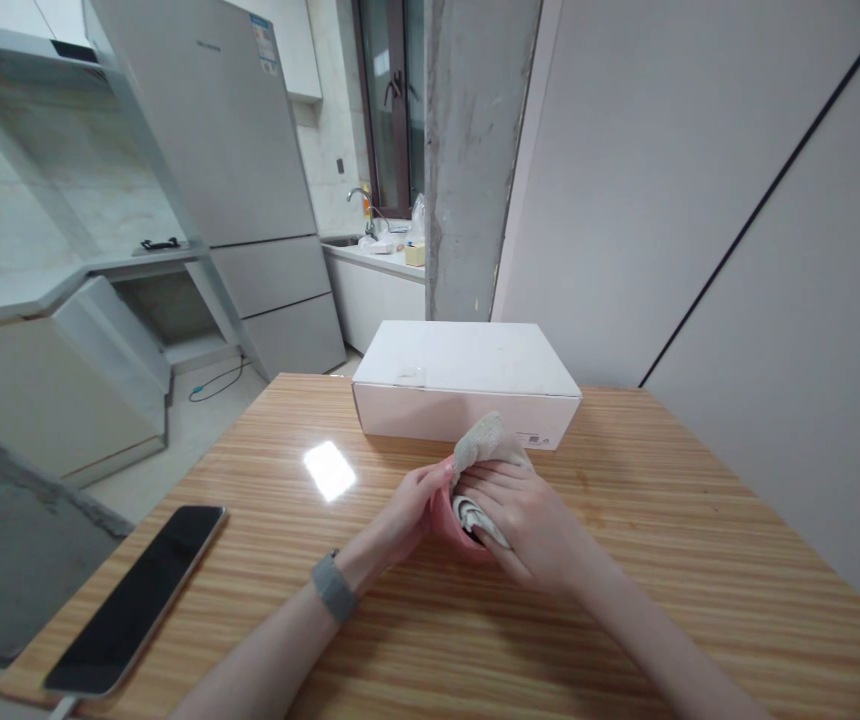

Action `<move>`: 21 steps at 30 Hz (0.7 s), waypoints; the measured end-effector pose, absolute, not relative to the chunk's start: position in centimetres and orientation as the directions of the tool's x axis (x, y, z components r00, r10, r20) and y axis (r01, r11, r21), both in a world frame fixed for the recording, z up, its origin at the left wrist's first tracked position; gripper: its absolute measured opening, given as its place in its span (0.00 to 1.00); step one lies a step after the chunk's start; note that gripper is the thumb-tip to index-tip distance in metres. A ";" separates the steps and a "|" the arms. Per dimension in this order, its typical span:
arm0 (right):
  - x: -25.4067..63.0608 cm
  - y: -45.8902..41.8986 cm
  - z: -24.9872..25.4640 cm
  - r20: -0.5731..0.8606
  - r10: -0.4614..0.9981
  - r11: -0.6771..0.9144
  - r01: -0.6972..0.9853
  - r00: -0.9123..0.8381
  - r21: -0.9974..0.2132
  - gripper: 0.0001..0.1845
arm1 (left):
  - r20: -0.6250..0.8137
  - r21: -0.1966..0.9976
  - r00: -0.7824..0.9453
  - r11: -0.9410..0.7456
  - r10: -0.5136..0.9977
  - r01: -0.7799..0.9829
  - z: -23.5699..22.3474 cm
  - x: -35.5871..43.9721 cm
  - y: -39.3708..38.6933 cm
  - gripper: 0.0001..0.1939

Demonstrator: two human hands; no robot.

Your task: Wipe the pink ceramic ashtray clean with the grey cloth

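Note:
A pink cup-like container (446, 522) is tilted above the wooden table, its opening facing me and to the right. My left hand (409, 512) grips it by the left side, thumb near the rim. In my right hand (531, 515) is a pale grey-green cloth (488, 440), bunched partly inside the opening and partly sticking up over the far rim. The fingers of that hand press the cloth at the opening. Most of the container's inside and its lower part are hidden by the cloth and hands.
A closed white box (467, 360) stands at the table's far edge, just beyond my hands. At the left lies a black-screened phone (137, 600) with a white cable. Past the wooden table (662, 520) are a fridge (212, 130), kitchen counters and a sink (341, 241).

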State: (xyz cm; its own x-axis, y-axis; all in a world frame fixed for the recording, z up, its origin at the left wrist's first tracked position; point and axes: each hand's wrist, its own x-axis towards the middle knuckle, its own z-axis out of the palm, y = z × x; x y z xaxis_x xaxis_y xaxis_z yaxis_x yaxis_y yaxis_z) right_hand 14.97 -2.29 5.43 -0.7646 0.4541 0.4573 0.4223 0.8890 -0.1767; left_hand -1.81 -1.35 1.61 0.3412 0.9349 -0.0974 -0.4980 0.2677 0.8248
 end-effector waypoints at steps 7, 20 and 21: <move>14.4 -2.4 5.1 0.473 0.518 0.837 0.535 -0.712 -0.112 0.18 | -0.088 0.758 0.382 0.311 0.920 -0.574 1.5 -1.5 -2.2 0.23; 13.9 -3.4 4.2 0.476 0.469 0.880 0.441 -0.744 -0.177 0.18 | -0.193 0.858 0.355 0.332 0.915 -0.391 0.9 -2.6 -0.5 0.24; 13.9 -3.4 4.2 0.471 0.476 0.877 0.442 -0.743 -0.188 0.18 | -0.183 0.863 0.341 0.317 0.922 -0.394 0.7 -2.5 -0.5 0.23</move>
